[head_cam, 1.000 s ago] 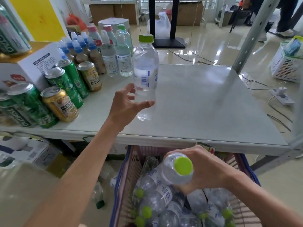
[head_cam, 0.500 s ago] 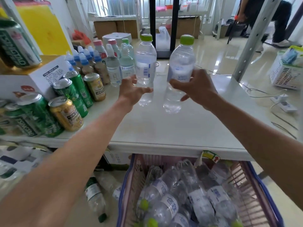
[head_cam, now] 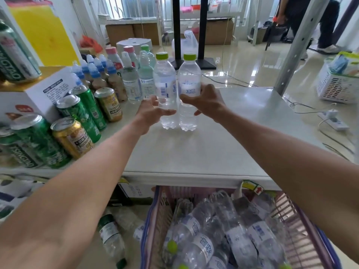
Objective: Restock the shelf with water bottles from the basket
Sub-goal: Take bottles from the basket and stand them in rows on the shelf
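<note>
Shelf (head_cam: 213, 148): left hand (head_cam: 151, 111) grasps left bottle (head_cam: 165, 82), right hand (head_cam: 206, 101) right bottle (head_cam: 189, 78), both upright

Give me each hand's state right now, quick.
Left hand: fingers curled round the left green-capped water bottle.
Right hand: fingers curled round the right green-capped water bottle.
</note>
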